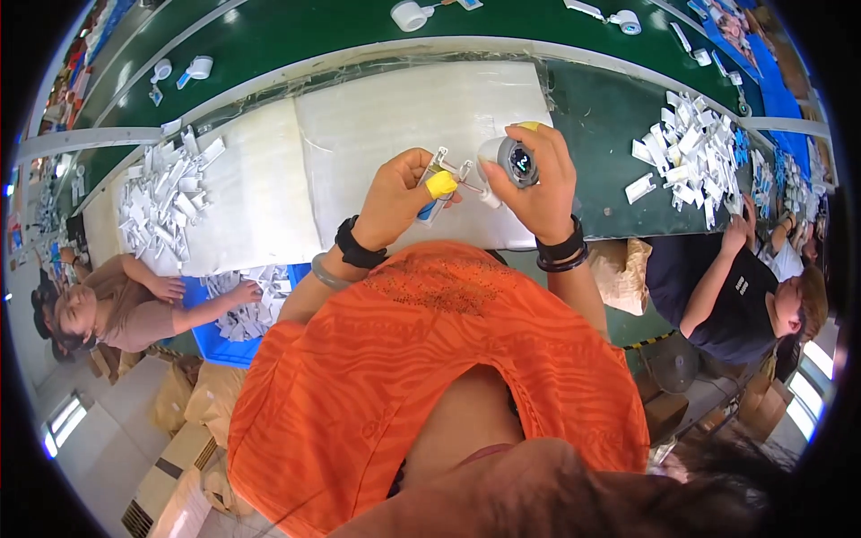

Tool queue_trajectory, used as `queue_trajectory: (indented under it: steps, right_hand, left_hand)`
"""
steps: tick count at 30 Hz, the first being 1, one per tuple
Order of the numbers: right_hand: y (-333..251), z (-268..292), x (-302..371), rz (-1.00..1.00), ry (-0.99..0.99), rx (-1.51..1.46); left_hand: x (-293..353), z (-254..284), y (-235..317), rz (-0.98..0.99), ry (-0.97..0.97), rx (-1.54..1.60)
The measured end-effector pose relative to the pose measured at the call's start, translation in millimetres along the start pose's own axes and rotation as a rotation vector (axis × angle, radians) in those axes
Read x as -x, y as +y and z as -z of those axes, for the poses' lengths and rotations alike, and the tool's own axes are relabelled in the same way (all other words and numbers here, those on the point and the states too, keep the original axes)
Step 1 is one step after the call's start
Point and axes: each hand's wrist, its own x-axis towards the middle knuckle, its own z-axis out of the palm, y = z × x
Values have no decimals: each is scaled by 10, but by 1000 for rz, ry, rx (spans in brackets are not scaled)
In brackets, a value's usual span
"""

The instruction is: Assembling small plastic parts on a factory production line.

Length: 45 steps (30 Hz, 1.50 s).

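Note:
Over the white work surface [395, 117], my left hand [392, 199] is closed on a white plastic housing piece [440, 160] with a bit of blue at its lower end. Yellow tape wraps its thumb. My right hand [553, 184] grips a rounded white device [520, 164] whose dark round display is lit. A slim white part [490, 196] sticks out below the device toward my left hand, and something thin spans the gap between the two pieces. My fingers hide how they join.
Piles of white plastic pieces lie at left [166, 197] and right [691, 152]. A green conveyor [314, 36] carries several white devices beyond a metal rail. One person [134, 305] at left reaches into a blue bin [220, 345]; another person [726, 287] works at right.

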Motion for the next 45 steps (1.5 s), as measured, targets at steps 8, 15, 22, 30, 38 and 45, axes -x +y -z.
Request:
queue_trajectory:
  steps: [8, 15, 22, 30, 38, 45]
  right_hand:
    - [-83, -257, -146, 1, -38, -21]
    - [-192, -720, -555, -62, -236, -76]
    - [201, -1904, -1355, 2, -407, -109]
    - [714, -3335, -2084, 73, -397, -14]
    - [1441, -3740, -2376, 199, -409, 114]
    - [1677, -3386, -1981, 51, -647, 450]
  left_hand:
    - [38, 314, 84, -32, -55, -27]
    - [-104, 917, 410, 77, -36, -108]
    - [-715, 1939, 676, 56, 122, -65]
    - [-1511, 3087, 599, 51, 324, -3]
    - [-1772, 3395, 180, -359, 729, 80]
    - [-830, 2949, 54, -399, 898, 46]
